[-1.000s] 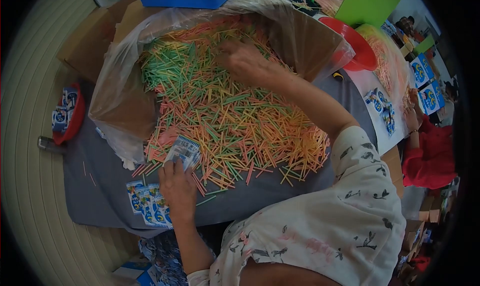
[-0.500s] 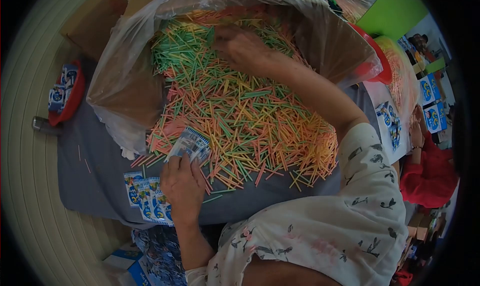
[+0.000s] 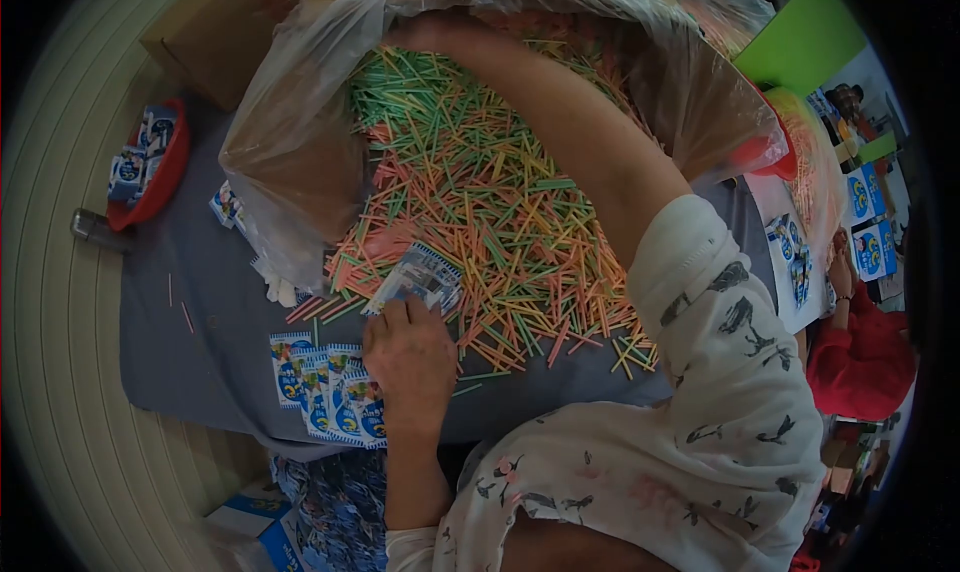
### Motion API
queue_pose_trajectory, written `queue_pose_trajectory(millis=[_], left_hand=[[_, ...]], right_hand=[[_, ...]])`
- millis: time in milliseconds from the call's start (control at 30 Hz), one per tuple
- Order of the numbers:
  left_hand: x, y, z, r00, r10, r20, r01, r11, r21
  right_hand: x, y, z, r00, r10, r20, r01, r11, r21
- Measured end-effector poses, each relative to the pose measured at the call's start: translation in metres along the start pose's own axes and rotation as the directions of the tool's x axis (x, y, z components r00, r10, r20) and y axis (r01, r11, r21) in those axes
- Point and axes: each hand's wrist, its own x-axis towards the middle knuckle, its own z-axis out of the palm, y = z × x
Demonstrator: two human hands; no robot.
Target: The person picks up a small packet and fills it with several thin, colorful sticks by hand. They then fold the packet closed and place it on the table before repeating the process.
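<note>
Pink, green, yellow and orange sticks (image 3: 490,212) lie heaped in a large clear plastic bag (image 3: 290,122), spilling toward me onto the grey cloth. My left hand (image 3: 408,347) is closed on the lower edge of a silvery printed packet (image 3: 425,275) at the near left of the heap. Far into the bag, my right hand (image 3: 430,34) reaches over the green sticks at the back; its fingers are in shade and hidden. Several blue-and-white packets (image 3: 340,397) overlap on the cloth just left of my left hand.
A red basket (image 3: 165,177) of packets and a metal flask (image 3: 100,230) stand at the left edge. Cardboard boxes (image 3: 205,42) are behind the bag. At right are a red basin (image 3: 780,147), a green panel (image 3: 800,42) and another person in red (image 3: 860,357).
My right hand has moved farther back and left into the bag. The camera view has shifted, so the table appears more to the right. My left hand keeps hold of the silvery packet.
</note>
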Motion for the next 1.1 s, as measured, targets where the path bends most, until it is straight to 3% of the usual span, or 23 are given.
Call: queue_pose_trajectory(millis=[33,100,167,200,333,800,1100], left_hand=[[0.000,-0.001,0.001,1.000,-0.006,0.001,0.006,1.000,-0.001],[-0.001,-0.003,0.003,1.000,-0.019,0.009,0.019,1.000,-0.003],[-0.001,-0.003,0.004,1.000,-0.022,0.010,0.022,1.000,-0.004],[-0.001,-0.003,0.004,1.000,-0.022,0.009,0.022,1.000,-0.005],[-0.003,-0.003,0.005,1.000,-0.004,0.024,0.004,1.000,0.019],[-0.009,-0.005,0.024,0.994,0.091,-0.062,-0.080,0.983,0.166],[-0.002,-0.007,0.020,0.988,0.008,-0.154,0.001,0.998,0.058]], right_hand=[[0.021,0.029,0.027,0.986,-0.128,-0.107,0.159,0.915,0.372],[0.028,0.027,0.030,0.961,-0.205,-0.186,0.273,0.806,0.524],[0.013,-0.020,-0.004,0.984,-0.166,-0.060,0.174,0.969,0.176],[0.011,-0.039,-0.014,0.991,-0.134,-0.021,0.135,0.988,0.073],[0.013,-0.070,-0.015,0.998,-0.030,0.054,0.036,0.994,-0.102],[0.019,-0.093,-0.017,0.985,0.141,0.100,-0.112,0.962,-0.250],[-0.010,-0.095,-0.050,0.950,0.267,0.161,-0.194,0.910,-0.365]])
